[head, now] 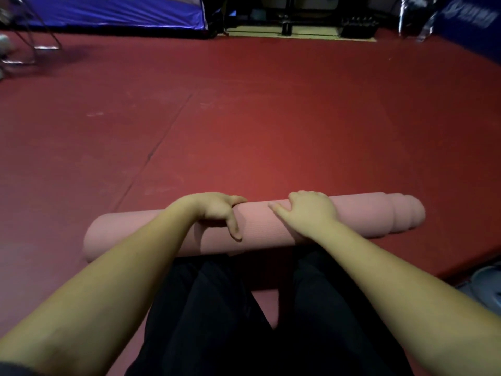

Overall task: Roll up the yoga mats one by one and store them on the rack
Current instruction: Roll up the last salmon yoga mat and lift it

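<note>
Rolled mat (260,229) on floor (271,118) — before knees (244,308)

Pale pink rolled mat (271,229) on dark red floor (271,118) — black trousers (217,321), blue banner (116,9) behind.

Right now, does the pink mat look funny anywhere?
Yes. The pink mat is rolled unevenly: at its right end the inner layers stick out in steps, like a telescope, instead of sitting flush. Both hands grip its middle.
</note>
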Motion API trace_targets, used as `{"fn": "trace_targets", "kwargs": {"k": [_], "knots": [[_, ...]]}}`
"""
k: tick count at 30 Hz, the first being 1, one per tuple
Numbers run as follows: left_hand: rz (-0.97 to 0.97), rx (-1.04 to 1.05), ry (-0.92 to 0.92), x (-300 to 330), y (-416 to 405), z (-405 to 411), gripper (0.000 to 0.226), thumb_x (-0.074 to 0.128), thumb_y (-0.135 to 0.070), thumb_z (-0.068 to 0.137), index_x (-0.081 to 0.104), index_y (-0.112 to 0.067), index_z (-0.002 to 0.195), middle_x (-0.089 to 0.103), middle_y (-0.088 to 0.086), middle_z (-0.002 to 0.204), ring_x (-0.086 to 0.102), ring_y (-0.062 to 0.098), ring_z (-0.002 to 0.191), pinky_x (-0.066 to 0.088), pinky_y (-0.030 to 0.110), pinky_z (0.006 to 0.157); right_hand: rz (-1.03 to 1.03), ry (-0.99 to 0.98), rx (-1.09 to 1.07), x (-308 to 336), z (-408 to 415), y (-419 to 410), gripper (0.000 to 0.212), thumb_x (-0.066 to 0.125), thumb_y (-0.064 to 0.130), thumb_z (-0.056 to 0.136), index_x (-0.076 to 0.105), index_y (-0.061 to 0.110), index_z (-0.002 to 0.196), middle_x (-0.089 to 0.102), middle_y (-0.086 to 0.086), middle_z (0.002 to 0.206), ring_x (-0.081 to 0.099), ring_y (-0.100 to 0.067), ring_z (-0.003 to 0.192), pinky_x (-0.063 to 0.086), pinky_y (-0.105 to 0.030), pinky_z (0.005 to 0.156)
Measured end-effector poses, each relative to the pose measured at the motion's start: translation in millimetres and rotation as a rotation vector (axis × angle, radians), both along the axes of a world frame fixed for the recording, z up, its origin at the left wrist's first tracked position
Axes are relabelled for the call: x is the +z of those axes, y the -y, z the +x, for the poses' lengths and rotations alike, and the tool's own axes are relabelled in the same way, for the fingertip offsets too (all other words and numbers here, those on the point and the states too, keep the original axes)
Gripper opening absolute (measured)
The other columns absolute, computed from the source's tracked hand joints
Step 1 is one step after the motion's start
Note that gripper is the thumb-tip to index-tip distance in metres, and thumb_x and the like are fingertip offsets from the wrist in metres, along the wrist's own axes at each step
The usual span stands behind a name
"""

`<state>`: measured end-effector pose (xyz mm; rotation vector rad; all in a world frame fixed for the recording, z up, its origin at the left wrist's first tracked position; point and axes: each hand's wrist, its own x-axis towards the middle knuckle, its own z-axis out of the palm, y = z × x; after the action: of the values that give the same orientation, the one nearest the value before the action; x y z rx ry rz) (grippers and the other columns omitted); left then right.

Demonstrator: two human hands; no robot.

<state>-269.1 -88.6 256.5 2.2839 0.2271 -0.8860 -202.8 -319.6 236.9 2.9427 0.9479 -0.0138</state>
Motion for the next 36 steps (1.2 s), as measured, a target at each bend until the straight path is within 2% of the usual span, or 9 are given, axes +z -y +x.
{"fn": "trace_targets", "kwargs": {"k": [2, 5, 8, 10, 15, 25, 31, 34, 36], "knots": [[0.024, -0.004, 0.099, -1, 1, -6, 0.098, 0.088, -0.032, 0.057, 0.045, -0.031, 0.144, 0.053, -0.008, 0.135, 0.048, 0.019, 0.123, 0.041, 0.033, 0.099, 0.001, -0.031, -0.017, 2, 4, -3, 0.076, 0.022, 0.074, 0.091, 0.064, 0.014, 0.113, 0.065, -0.011, 0.115, 0.059, -0.032, 0.108, 0.041, -0.039, 0.090], [0.267, -0.080, 0.411, -6, 2, -27, 0.098, 0.070, -0.064, 0.053, 0.048, -0.030, 0.142, 0.050, -0.009, 0.133, 0.041, 0.015, 0.121, 0.041, 0.038, 0.100, 0.007, -0.078, -0.013, 3, 10, -6, 0.079, 0.021, 0.074, 0.091, 0.064, 0.013, 0.114, 0.066, -0.011, 0.115, 0.060, -0.032, 0.107, 0.043, -0.040, 0.086], [0.511, -0.122, 0.753, -30, 5, -60, 0.092, 0.052, -0.076, 0.066, 0.050, -0.024, 0.142, 0.053, -0.001, 0.133, 0.046, 0.025, 0.119, 0.044, 0.046, 0.099, 0.002, -0.129, -0.025, 4, 16, -11, 0.080, 0.020, 0.075, 0.090, 0.066, 0.014, 0.115, 0.066, -0.010, 0.117, 0.061, -0.032, 0.110, 0.045, -0.038, 0.083], [0.765, -0.167, 0.835, -50, 12, -79, 0.099, 0.059, -0.077, 0.065, 0.048, -0.016, 0.143, 0.053, 0.007, 0.137, 0.051, 0.034, 0.119, 0.042, 0.053, 0.100, -0.013, -0.165, -0.031, 4, 20, -17, 0.081, 0.020, 0.075, 0.090, 0.067, 0.014, 0.116, 0.066, -0.010, 0.119, 0.061, -0.032, 0.111, 0.046, -0.038, 0.083], [0.967, -0.074, 0.684, -69, 35, -86, 0.121, 0.087, -0.057, 0.047, 0.030, -0.014, 0.145, 0.045, 0.024, 0.143, 0.042, 0.048, 0.128, 0.033, 0.065, 0.102, -0.061, -0.245, -0.034, 6, 29, -25, 0.083, 0.018, 0.075, 0.091, 0.069, 0.013, 0.113, 0.067, -0.012, 0.119, 0.061, -0.032, 0.109, 0.045, -0.038, 0.082], [0.900, -0.174, 0.680, -24, 32, -74, 0.103, 0.063, -0.069, 0.068, 0.019, -0.024, 0.150, 0.042, 0.011, 0.142, 0.042, 0.035, 0.126, 0.035, 0.054, 0.104, -0.145, -0.482, -0.042, 37, 39, -23, 0.075, 0.022, 0.063, 0.100, 0.050, 0.006, 0.141, 0.043, -0.015, 0.151, 0.043, -0.032, 0.136, 0.034, -0.039, 0.106], [0.833, -0.219, 0.622, 1, 43, -85, 0.108, 0.063, -0.078, 0.063, 0.021, -0.028, 0.149, 0.048, 0.005, 0.137, 0.047, 0.031, 0.123, 0.038, 0.048, 0.100, -0.191, -0.650, -0.044, 39, 42, -14, 0.064, 0.031, 0.062, 0.097, 0.060, 0.016, 0.132, 0.050, -0.012, 0.145, 0.049, -0.029, 0.128, 0.035, -0.039, 0.103], [0.773, -0.208, 0.558, -2, 41, -84, 0.108, 0.065, -0.078, 0.061, 0.022, -0.029, 0.148, 0.050, 0.004, 0.135, 0.046, 0.030, 0.122, 0.040, 0.048, 0.100, -0.190, -0.634, -0.063, 30, 45, -18, 0.072, 0.033, 0.067, 0.095, 0.057, 0.013, 0.136, 0.048, -0.012, 0.148, 0.047, -0.029, 0.131, 0.035, -0.039, 0.106], [0.718, -0.185, 0.505, -4, 36, -79, 0.109, 0.067, -0.077, 0.059, 0.023, -0.030, 0.148, 0.050, 0.004, 0.136, 0.046, 0.030, 0.122, 0.040, 0.048, 0.101, -0.127, -0.473, -0.024, 24, 47, -22, 0.068, 0.034, 0.066, 0.095, 0.062, 0.014, 0.130, 0.055, -0.012, 0.140, 0.052, -0.030, 0.125, 0.041, -0.039, 0.100]]}}
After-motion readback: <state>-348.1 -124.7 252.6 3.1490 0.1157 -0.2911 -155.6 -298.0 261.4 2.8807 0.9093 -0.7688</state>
